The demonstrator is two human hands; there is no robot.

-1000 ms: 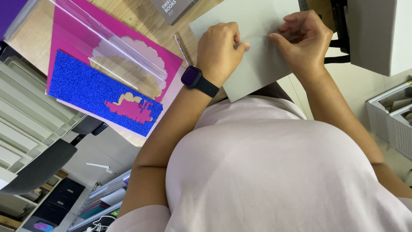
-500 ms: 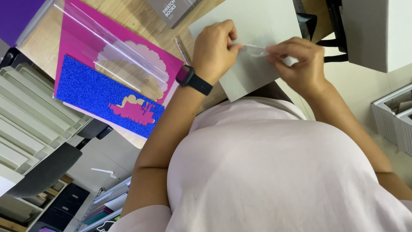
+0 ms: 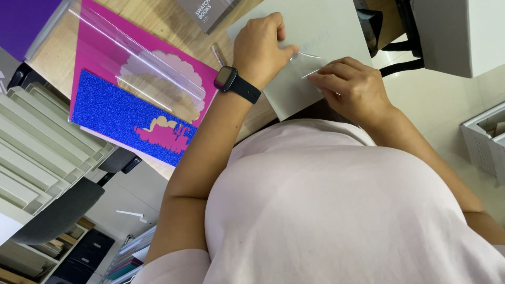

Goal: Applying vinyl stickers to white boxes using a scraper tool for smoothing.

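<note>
A pale grey-white card sheet (image 3: 321, 31) lies on the wooden table (image 3: 152, 21). My left hand (image 3: 260, 50), with a black watch (image 3: 231, 81) on the wrist, pinches one end of a small clear strip of film or tape (image 3: 305, 66) over the sheet. My right hand (image 3: 350, 87) pinches the strip's other end near the sheet's lower edge. The strip is stretched between both hands, just above the card.
To the left lie a pink card with a cloud-shaped cutout (image 3: 158, 79), a blue glitter sheet (image 3: 121, 118) and a clear plastic sleeve (image 3: 131, 50). A grey booklet (image 3: 208, 8) is at the top. A white machine (image 3: 455, 31) with black straps stands top right. Stacked paper trays (image 3: 37, 142) are at left.
My right hand has moved down and away from the left, drawing the clear strip out between them. The view has shifted slightly.
</note>
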